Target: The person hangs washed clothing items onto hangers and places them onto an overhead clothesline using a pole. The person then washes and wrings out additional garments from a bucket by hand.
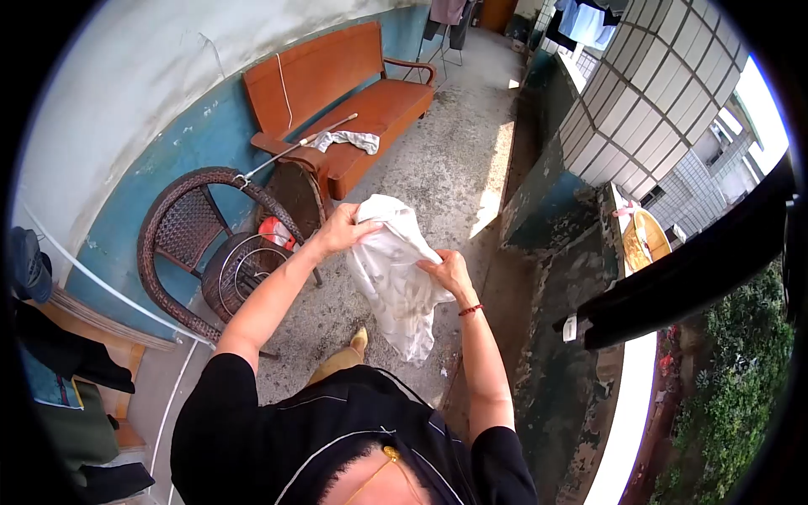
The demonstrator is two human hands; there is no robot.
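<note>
A white plastic bag (389,286), crumpled and partly see-through toward its lower end, hangs in front of my body above the concrete floor. My left hand (340,232) pinches its upper left edge, thumb and fingers closed on it. Lower down, my right hand (448,273) grips the bag's right edge; a red bead bracelet sits on that wrist. Whatever the bag may contain cannot be made out.
To the left stand a wicker chair (151,261) and a stool with wire hoops. An orange-brown bench (396,97) holds a stick and a patterned cloth (353,141). On the right runs a low wall (555,337) with a woven basket (646,240) on its ledge.
</note>
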